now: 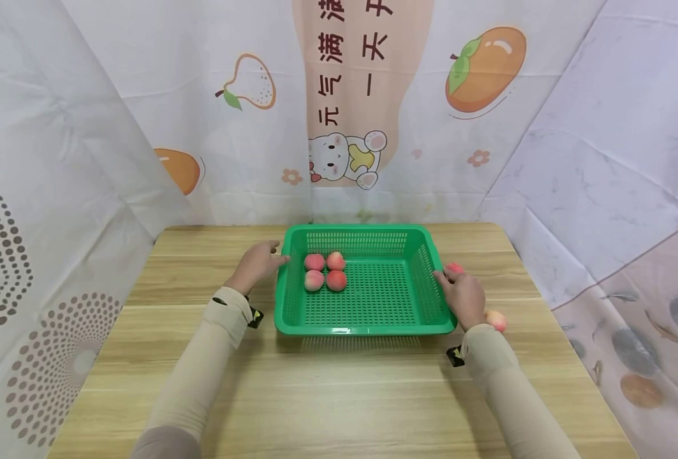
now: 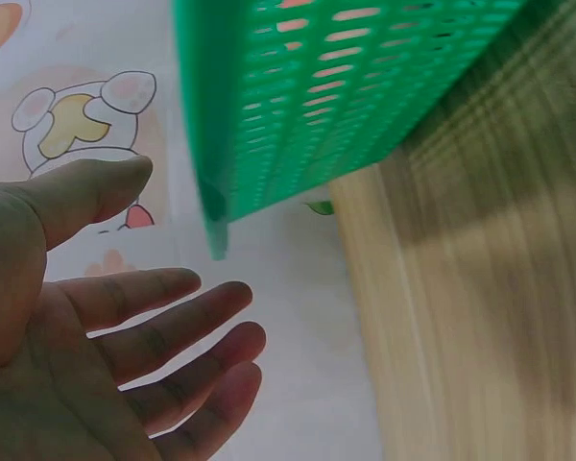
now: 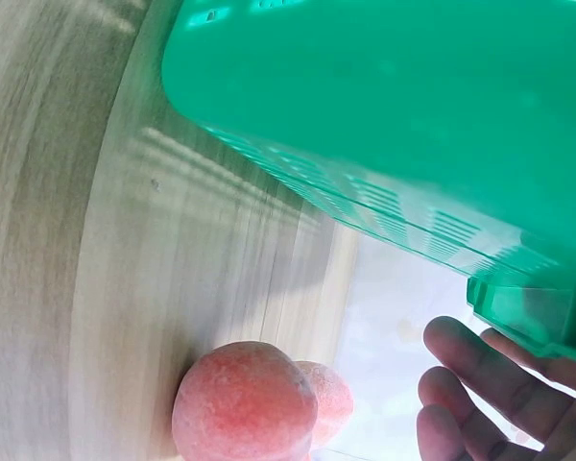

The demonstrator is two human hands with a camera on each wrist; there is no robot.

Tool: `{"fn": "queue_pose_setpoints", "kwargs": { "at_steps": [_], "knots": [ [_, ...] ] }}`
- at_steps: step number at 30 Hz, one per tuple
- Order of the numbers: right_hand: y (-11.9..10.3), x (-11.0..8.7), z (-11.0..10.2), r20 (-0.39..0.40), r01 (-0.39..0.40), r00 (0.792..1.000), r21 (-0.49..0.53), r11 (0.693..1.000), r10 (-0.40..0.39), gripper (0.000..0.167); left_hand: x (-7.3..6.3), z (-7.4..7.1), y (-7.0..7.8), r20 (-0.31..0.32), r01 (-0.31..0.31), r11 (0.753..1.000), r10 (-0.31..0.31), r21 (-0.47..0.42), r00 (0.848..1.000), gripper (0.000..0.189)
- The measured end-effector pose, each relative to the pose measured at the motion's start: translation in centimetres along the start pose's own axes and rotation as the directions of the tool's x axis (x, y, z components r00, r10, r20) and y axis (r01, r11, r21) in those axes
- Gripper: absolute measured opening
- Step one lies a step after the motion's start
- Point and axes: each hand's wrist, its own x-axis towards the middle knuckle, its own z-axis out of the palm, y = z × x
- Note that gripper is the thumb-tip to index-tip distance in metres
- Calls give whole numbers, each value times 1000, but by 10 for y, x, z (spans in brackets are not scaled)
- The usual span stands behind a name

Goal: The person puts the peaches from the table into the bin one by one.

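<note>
A green plastic basket (image 1: pixel 367 331) with slotted walls sits on the table, and several peaches (image 1: pixel 336 280) are grouped at its left end. My left hand (image 1: pixel 260 262) is beside the basket's left rim; in the left wrist view its fingers (image 2: pixel 173 331) are spread and relaxed, a little apart from the green wall. At the right end, my right hand (image 1: pixel 464 298) has its thumb over the rim in the head view. Its loosely bent fingers (image 3: pixel 504 384) show just outside the rim in the right wrist view, not wrapped round it.
Two loose peaches lie on the wooden table (image 1: pixel 339 395) right of the basket: a red one (image 1: pixel 455 268), partly hidden by the right hand, and a paler one (image 1: pixel 496 320) beside the wrist. A printed curtain (image 1: pixel 247 146) hangs behind the table's far edge.
</note>
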Motion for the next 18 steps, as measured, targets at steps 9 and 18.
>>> {"fn": "queue_pose_setpoints", "kwargs": {
  "at_steps": [9, 18],
  "knots": [
    [0, 0, 2, -26, 20, 999, 3, 1000, -20, 41, -4, 12, -14, -27, -13, 1000, 13, 2, 1000, 62],
    [-1, 1, 1, -28, 21, 999, -12, 1000, -21, 40, -7, 24, -19, -75, -16, 999, 13, -39, 997, 58]
  ]
}}
